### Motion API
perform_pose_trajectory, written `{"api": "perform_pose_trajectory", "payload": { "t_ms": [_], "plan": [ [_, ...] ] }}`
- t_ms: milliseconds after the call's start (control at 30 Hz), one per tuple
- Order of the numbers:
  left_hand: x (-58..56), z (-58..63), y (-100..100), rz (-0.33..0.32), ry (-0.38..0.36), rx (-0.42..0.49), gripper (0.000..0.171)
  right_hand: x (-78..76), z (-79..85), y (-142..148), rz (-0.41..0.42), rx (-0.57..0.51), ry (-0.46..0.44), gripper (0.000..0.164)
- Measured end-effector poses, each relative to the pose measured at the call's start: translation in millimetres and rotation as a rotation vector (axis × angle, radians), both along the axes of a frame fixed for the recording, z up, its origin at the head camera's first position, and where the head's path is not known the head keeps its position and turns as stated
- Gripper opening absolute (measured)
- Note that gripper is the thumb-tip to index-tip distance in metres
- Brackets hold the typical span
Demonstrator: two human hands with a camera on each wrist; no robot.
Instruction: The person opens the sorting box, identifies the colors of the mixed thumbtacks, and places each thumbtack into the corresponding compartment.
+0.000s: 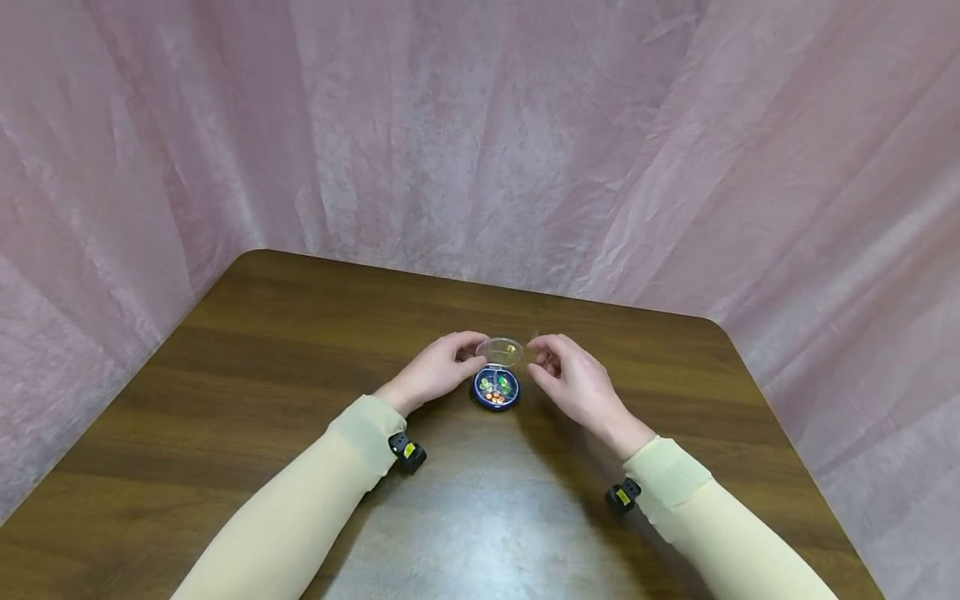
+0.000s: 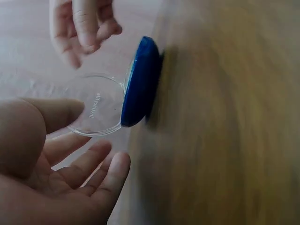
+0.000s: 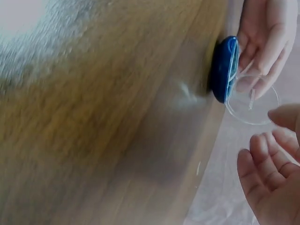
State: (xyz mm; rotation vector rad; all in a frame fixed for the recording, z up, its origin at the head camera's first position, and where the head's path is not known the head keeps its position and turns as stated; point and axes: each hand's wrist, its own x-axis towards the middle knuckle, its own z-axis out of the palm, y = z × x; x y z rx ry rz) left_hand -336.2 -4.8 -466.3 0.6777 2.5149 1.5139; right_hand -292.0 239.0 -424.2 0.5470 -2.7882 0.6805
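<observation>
A round blue pill case [image 1: 495,403] lies on the table, its clear lid [image 1: 500,351] standing raised at the far side. Its divided inside holds green and yellowish pills and a cluster of orange ones [image 1: 495,397]. At the left of the lid is my left hand [image 1: 438,367], thumb and forefinger spread beside its rim; in the left wrist view the thumb [image 2: 68,114] overlaps that rim. On the other side, my right hand [image 1: 577,382] hovers just off the lid in the head view, fingers loosely bent, holding nothing.
The brown wooden table [image 1: 300,400] has rounded far corners. Behind it hangs a pink curtain [image 1: 465,150], which also runs along both sides. Each sleeve carries a small black wrist camera, one at the left wrist [image 1: 407,452] and one at the right [image 1: 622,497].
</observation>
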Motion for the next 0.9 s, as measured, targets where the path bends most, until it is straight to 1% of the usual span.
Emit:
{"api": "perform_pose_trajectory", "payload": {
  "t_ms": [100, 200, 267, 333, 400, 533, 633, 733, 800, 900],
  "plan": [
    [5.3, 7.9, -1.0, 0.009, 0.14, -0.156, 0.06, -0.4, -0.6, 3.0, 0.026, 0.012, -0.04, 0.069],
    [13.2, 14.1, -2.1, 0.013, 0.264, -0.337, 0.081, 1.0, -3.9, 2.8, 0.062, 0.076, -0.122, 0.101],
    [19.0, 17.9, -2.5, 0.006, 0.331, -0.439, 0.092, 1.1, -7.7, 0.7, 0.085, 0.116, -0.149, 0.113],
    [23.5, 20.8, -2.0, 0.007, 0.376, -0.527, 0.1, 0.9, -10.3, -2.3, 0.101, 0.132, -0.156, 0.118],
    [25.8, 22.6, -1.0, 0.015, 0.406, -0.587, 0.105, -0.6, -12.4, -5.3, 0.107, 0.139, -0.143, 0.119],
    [28.1, 20.1, 0.0, 0.02, 0.434, -0.636, 0.104, -1.7, -14.0, -9.2, 0.1, 0.162, -0.14, 0.113],
    [27.9, 15.9, 0.0, 0.015, 0.462, -0.635, 0.098, -1.9, -16.0, -11.1, 0.092, 0.18, -0.134, 0.106],
    [28.4, 14.6, 0.9, 0.012, 0.499, -0.646, 0.093, -0.7, -16.7, -12.3, 0.082, 0.193, -0.113, 0.099],
    [29.1, 14.9, 2.3, 0.015, 0.538, -0.656, 0.086, 0.4, -16.8, -12.0, 0.075, 0.204, -0.08, 0.094],
    [30.8, 16.3, 5.0, 0.019, 0.595, -0.675, 0.071, 2.6, -15.8, -10.7, 0.08, 0.228, -0.014, 0.082]
  ]
}}
